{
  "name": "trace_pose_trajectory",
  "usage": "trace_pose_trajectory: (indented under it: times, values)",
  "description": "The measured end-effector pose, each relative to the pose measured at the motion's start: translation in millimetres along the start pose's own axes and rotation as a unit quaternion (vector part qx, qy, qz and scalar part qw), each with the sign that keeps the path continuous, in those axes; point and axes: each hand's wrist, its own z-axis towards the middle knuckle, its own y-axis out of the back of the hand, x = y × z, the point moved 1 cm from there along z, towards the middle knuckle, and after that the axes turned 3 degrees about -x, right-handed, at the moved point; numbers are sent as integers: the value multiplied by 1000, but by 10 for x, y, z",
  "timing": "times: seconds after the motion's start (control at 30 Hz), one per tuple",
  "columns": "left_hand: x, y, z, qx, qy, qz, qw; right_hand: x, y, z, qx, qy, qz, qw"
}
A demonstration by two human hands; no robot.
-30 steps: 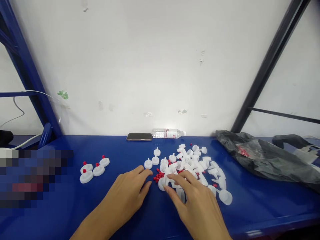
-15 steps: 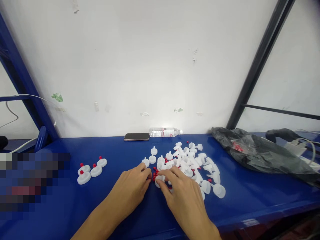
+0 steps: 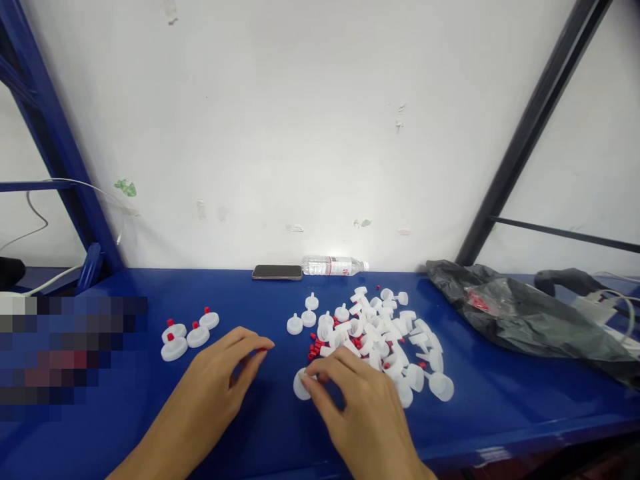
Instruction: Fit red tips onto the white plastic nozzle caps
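My right hand (image 3: 353, 393) pinches a white spouted cap (image 3: 301, 385) between thumb and forefinger, at the near left edge of the pile. My left hand (image 3: 220, 380) hangs over the blue table to the left, thumb and forefinger nearly together; a bit of red shows at the fingertips, too small to make out surely. A pile of white caps (image 3: 385, 333) lies right of centre, with small red tips (image 3: 316, 348) at its left side. Several white caps with red tips (image 3: 174, 347) stand at the left. A few plain white caps (image 3: 295, 325) stand upright behind my hands.
A phone (image 3: 277, 272) and a clear plastic bottle (image 3: 334, 266) lie along the wall at the back of the blue table (image 3: 250, 300). On the right is a black plastic bag (image 3: 505, 320) with a small clear bag of red pieces on it. Metal posts rise at both sides.
My left hand has moved left, away from the red tips. My right hand has drawn the white cap toward me and left, out from the pile's edge. The view has shifted slightly.
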Motion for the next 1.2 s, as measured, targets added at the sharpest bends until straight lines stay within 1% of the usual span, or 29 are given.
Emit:
trace_pose_trajectory:
  times: [0.07,0.17,0.27,0.37,0.43,0.5,0.57,0.63,0.7,0.77,0.9,1.07,1.2]
  values:
    - [35,53,-2,-12,32,-38,999,2,-114,-51,21,13,-16,1000]
    - [66,90,17,-12,72,-65,995,-36,-288,-136,-2,37,-77,996]
    - [58,81,27,-5,104,-89,991,-59,-379,-184,17,55,-88,994]
    - [2,60,16,6,126,-132,983,-28,-375,-189,27,70,-57,996]
    - [-48,56,3,23,145,-175,974,9,-352,-187,3,73,-32,997]
    - [-98,59,-8,49,166,-232,957,42,-334,-192,-24,66,-9,998]
    - [-141,64,-15,71,172,-296,937,60,-322,-200,-35,55,7,998]
    - [-168,64,-17,83,170,-350,917,62,-312,-204,-22,51,21,998]
    - [-178,54,-16,92,169,-381,904,55,-301,-205,-13,44,36,998]
    - [-184,42,-19,101,174,-391,898,47,-289,-205,-18,18,66,998]
    - [-224,46,-46,113,189,-379,899,54,-283,-207,-30,-48,137,989]
    - [-299,78,-87,136,196,-375,896,77,-270,-212,-19,-59,158,986]
    - [-304,66,-91,139,195,-375,896,81,-236,-198,-20,-56,167,984]
